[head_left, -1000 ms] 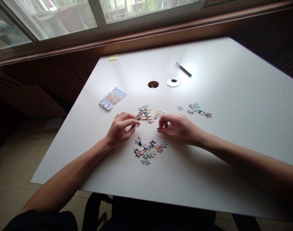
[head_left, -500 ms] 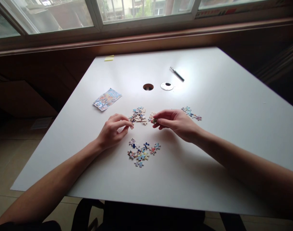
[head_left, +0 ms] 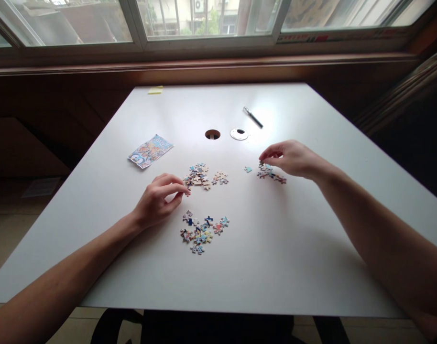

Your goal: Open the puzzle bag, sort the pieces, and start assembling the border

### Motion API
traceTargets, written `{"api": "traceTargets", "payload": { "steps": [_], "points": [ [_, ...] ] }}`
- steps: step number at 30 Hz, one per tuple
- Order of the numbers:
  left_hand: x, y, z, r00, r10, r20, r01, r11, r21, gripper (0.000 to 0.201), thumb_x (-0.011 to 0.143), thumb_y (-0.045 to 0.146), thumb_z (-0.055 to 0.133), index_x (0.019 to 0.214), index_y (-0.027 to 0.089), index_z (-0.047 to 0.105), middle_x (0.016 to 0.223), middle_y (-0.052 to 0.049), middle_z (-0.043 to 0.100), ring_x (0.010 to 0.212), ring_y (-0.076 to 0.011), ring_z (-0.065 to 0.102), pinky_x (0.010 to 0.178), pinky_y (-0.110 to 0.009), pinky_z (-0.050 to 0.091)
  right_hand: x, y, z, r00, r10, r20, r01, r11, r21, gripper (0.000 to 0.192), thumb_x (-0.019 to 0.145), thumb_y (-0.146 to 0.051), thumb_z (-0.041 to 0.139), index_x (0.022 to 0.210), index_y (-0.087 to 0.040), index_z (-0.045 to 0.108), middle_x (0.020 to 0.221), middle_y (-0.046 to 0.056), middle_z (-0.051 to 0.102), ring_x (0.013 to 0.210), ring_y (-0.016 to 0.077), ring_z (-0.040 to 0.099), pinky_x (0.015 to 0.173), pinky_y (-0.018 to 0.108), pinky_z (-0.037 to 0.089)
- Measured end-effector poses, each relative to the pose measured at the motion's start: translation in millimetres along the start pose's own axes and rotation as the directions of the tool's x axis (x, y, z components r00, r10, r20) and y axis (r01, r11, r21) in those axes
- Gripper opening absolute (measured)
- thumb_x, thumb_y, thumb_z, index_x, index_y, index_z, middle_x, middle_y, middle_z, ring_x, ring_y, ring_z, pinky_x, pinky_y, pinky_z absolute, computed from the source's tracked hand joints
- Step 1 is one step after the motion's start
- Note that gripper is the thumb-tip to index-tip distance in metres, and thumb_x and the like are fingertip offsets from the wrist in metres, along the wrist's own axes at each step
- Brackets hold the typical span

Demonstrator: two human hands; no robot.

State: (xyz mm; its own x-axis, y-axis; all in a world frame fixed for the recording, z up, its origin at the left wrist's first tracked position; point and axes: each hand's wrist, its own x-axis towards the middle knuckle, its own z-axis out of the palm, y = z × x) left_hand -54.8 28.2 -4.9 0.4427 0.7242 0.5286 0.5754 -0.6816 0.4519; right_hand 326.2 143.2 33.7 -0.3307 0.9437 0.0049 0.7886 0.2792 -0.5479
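My right hand [head_left: 293, 157] pinches a puzzle piece [head_left: 261, 163] between thumb and fingertips, just over the small pile of puzzle pieces [head_left: 274, 177] on the right. Left of that pile lies a lone pale green piece [head_left: 247, 169]. My left hand [head_left: 161, 198] rests on the table, thumb and forefinger closed on a small piece [head_left: 188, 193] at the edge of the middle pile [head_left: 198, 177]; the fingers partly cover it. A smaller group of pieces [head_left: 220, 177] sits beside this pile. Nearer me is a group of colourful pieces [head_left: 200, 236].
The white table [head_left: 261, 267] carries a printed picture sheet [head_left: 150, 151] at the left. Farther back are a round hole [head_left: 212, 134], its ring-shaped cover [head_left: 239, 134], a pen [head_left: 253, 117] and a yellow sticky note [head_left: 155, 90]. A window runs behind the table.
My right hand has moved right, from beside the small middle group to the right pile, a piece still in its fingers. The left hand stays by the middle pile. The view has shifted slightly.
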Motion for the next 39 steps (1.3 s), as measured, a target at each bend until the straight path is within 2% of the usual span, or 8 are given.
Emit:
{"api": "traceTargets", "payload": {
  "steps": [3,6,10,17,22,29,35,39],
  "points": [
    [-0.4,-0.3,0.1,1.000,-0.002,-0.003,0.002,1.000,-0.005,0.020,0.090,0.012,0.058,0.093,0.022,0.075,0.093,-0.006,0.069,0.088,-0.0185,0.064,0.082,-0.034,0.052,-3.3,-10.6,7.5,0.991,0.019,0.134,-0.025,0.999,0.047,0.019,0.082,-0.038,0.065,0.087,-0.024,0.077,0.073,0.003,0.073,0.052,0.0161,0.060,0.044,0.029,0.046],
    [-0.5,-0.8,0.0,1.000,-0.002,0.002,0.002,1.000,-0.009,0.021,0.090,0.011,0.058,0.094,0.022,0.075,0.093,-0.006,0.069,0.089,-0.0187,0.064,0.083,-0.034,0.052,-6.8,-23.0,13.6,0.977,0.045,0.210,-0.065,0.994,0.086,0.019,0.081,-0.036,0.067,0.091,-0.023,0.076,0.074,0.003,0.073,0.055,0.0161,0.062,0.043,0.028,0.045],
    [0.1,-0.4,-0.6,1.000,0.005,0.000,-0.005,1.000,-0.013,0.021,0.090,0.010,0.058,0.093,0.022,0.075,0.093,-0.006,0.068,0.088,-0.0181,0.063,0.081,-0.033,0.052,-6.3,-22.8,18.0,0.986,-0.031,0.163,0.024,0.999,0.043,0.015,0.078,-0.032,0.069,0.091,-0.022,0.071,0.075,0.002,0.072,0.069,0.0186,0.068,0.059,0.031,0.054],
    [-0.2,0.0,-0.3,1.000,0.001,-0.006,-0.001,1.000,-0.016,0.020,0.090,0.011,0.058,0.093,0.022,0.075,0.093,-0.006,0.069,0.088,-0.0181,0.063,0.082,-0.034,0.052,-4.4,-16.4,24.5,0.983,-0.177,0.039,0.181,0.977,-0.114,0.016,0.081,-0.031,0.065,0.092,-0.023,0.074,0.085,0.003,0.071,0.072,0.0186,0.065,0.066,0.033,0.054],
    [-1.4,-1.6,1.0,1.000,-0.007,-0.014,0.007,1.000,0.017,0.020,0.089,0.011,0.059,0.093,0.022,0.074,0.094,-0.005,0.069,0.089,-0.0184,0.062,0.083,-0.034,0.051,-6.2,-19.5,26.1,0.964,-0.257,0.067,0.265,0.947,-0.181,0.023,0.086,-0.031,0.057,0.092,-0.025,0.078,0.091,0.004,0.072,0.079,0.0199,0.066,0.075,0.034,0.054],
    [-0.9,-13.6,-9.5,0.976,-0.174,-0.127,0.202,0.947,0.250,0.012,0.086,0.015,0.062,0.091,0.020,0.071,0.094,-0.004,0.069,0.094,-0.0221,0.060,0.093,-0.040,0.047,-6.6,-14.6,26.1,0.957,-0.285,0.062,0.291,0.928,-0.232,0.019,0.086,-0.030,0.055,0.086,-0.023,0.073,0.089,0.004,0.072,0.078,0.0216,0.065,0.073,0.035,0.051],
    [-3.2,-18.6,-11.5,0.967,-0.255,0.028,0.225,0.895,0.386,0.024,0.083,0.029,0.070,0.106,0.023,0.074,0.107,-0.005,0.069,0.102,-0.0259,0.059,0.095,-0.043,0.043,-19.9,-42.4,40.9,0.889,-0.431,0.155,0.443,0.894,-0.058,0.019,0.091,-0.030,0.055,0.096,-0.025,0.073,0.094,0.004,0.072,0.081,0.0201,0.065,0.073,0.034,0.051],
    [-3.2,-17.6,-12.6,0.969,-0.237,0.064,0.201,0.916,0.347,0.011,0.089,0.028,0.066,0.093,0.024,0.076,0.100,-0.003,0.070,0.096,-0.0219,0.061,0.092,-0.040,0.041,-26.8,-55.6,56.1,0.836,-0.528,0.148,0.535,0.845,-0.008,0.021,0.095,-0.027,0.051,0.100,-0.022,0.070,0.098,0.006,0.071,0.085,0.0196,0.064,0.076,0.034,0.051]
  ]
}}
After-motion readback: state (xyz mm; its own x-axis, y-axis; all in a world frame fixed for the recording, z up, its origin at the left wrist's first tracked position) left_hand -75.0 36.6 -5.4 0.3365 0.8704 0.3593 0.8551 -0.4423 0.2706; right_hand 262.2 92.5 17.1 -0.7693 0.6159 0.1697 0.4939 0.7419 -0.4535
